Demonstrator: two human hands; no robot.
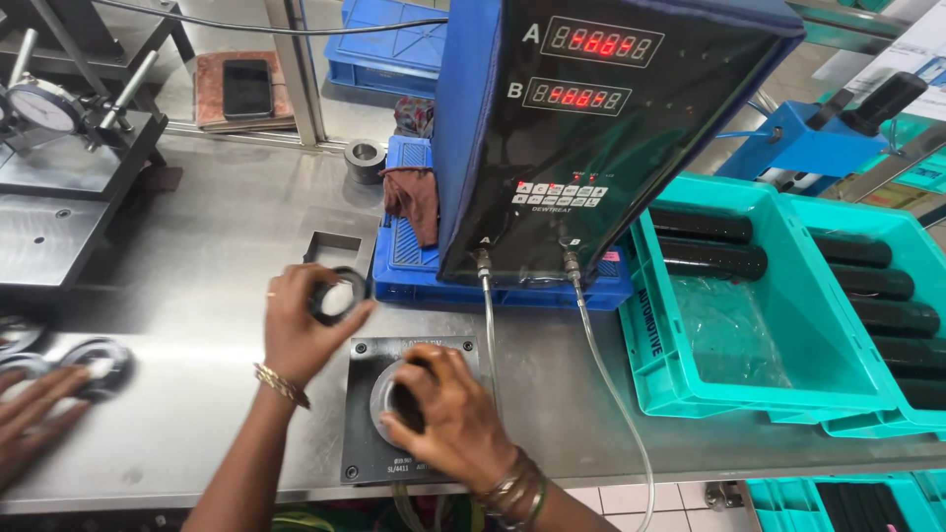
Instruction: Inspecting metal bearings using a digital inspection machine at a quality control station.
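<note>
Currently left hand (pixel 301 330) grip clamped on dark metal ring (pixel 337 296), frame centre; right hand (pixel 448 419) fingers closed around ring seated in dark square gauge fixture (pixel 367 433), steadying it.

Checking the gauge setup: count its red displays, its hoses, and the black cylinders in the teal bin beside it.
Displays: 2
Hoses: 2
Cylinders: 2
Total: 6

Left hand (pixel 296 330) holds a dark ring (pixel 338 296) raised above the steel table (pixel 207 236). Right hand (pixel 448 419) grips a second ring seated on the dark gauge plate (pixel 363 414). Another person's hand (pixel 30 419) touches rings (pixel 94 363) at the left edge. Teal crates (pixel 749 325) hold black cylinders (pixel 709 258).
</note>
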